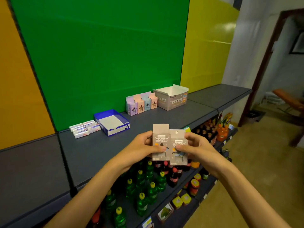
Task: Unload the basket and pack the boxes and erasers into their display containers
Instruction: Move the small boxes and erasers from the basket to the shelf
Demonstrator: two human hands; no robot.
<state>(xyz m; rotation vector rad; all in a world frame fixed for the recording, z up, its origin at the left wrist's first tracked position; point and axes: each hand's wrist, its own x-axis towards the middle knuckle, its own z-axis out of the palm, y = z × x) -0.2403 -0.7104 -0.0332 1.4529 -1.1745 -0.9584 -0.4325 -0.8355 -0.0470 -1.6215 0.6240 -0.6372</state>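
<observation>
Two small grey boxes are held upright side by side above the front edge of the dark shelf [92, 150]. My left hand [141, 148] grips the left grey box [160, 140]; my right hand [195, 148] grips the right grey box [179, 145]. Farther back on the shelf stand several pastel boxes [141, 102] in a row, next to an open grey display carton [171, 97]. A blue display tray [113, 123] with nothing in it sits left of them, and a pile of white erasers [85, 128] lies at its left side. No basket is in view.
Green, orange and yellow panels back the shelf. Below it, lower shelves hold green bottles [144, 188], dark soda bottles [172, 175] and jars [194, 186]. A doorway and an orange bench [289, 99] lie to the right across a tan floor.
</observation>
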